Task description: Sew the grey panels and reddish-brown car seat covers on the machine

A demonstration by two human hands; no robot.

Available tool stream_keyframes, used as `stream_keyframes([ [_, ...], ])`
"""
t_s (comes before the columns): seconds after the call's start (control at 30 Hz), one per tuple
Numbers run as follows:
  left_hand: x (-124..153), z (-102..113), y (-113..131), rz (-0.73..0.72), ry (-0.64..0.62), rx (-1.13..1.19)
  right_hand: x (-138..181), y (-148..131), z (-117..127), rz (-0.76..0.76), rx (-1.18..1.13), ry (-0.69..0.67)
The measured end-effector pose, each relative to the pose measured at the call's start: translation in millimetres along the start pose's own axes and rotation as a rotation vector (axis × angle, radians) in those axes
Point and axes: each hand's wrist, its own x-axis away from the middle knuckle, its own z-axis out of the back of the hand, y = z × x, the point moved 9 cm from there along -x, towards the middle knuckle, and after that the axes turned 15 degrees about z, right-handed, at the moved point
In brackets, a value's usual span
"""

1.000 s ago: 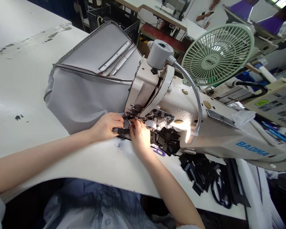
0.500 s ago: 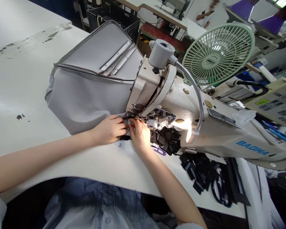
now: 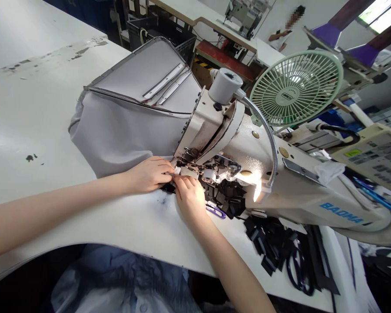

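A grey fabric bag [image 3: 120, 130] with dark piped edges and zip-like strips on its upper panel lies at the left of the sewing machine [image 3: 273, 182]. My left hand [image 3: 150, 174] has its fingers closed on the near edge of the bag, just left of the needle area. Close beside it, my right hand [image 3: 190, 195] pinches at that same edge, its fingertips almost touching the left hand's. The needle and presser foot are partly hidden behind metal parts and my fingers. A lit lamp [image 3: 262, 191] on a bendable neck shines on this spot.
Black fabric pieces [image 3: 228, 195] and purple-handled snips [image 3: 215, 211] lie right of my right hand. More black strips [image 3: 270, 243] and dark-handled scissors [image 3: 299, 269] are farther right. A green fan [image 3: 296, 89] and a control panel [image 3: 374, 152] stand behind. A person [image 3: 282, 39] is in the background.
My view has shifted, so the machine and bag sit slightly lower and farther right. My right fingertips have drawn slightly back from the presser foot. The left hand stays on the bag edge.
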Motion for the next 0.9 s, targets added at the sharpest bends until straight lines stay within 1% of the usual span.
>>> stream_keyframes([
  [0.17, -14.5, -8.5, -16.4, 0.000, -0.039, -0.044, -5.0, 12.4, -4.3, -0.116, 0.031, -0.064],
  [0.3, -24.9, -11.9, -21.4, 0.011, -0.041, -0.094, -7.2, 16.6, -4.1, -0.167, 0.035, -0.088],
  [0.47, -28.2, -13.1, -20.8, 0.002, -0.049, -0.105, -7.2, 14.3, -1.8, -0.164, 0.041, -0.060],
  [0.67, -22.4, -14.0, -19.0, -0.005, -0.056, -0.028, -4.6, 11.9, 2.3, -0.150, 0.037, -0.014],
  [0.9, -26.2, -16.7, -21.7, 0.061, -0.065, -0.043, -6.1, 14.3, 10.2, -0.112, 0.032, 0.063],
])
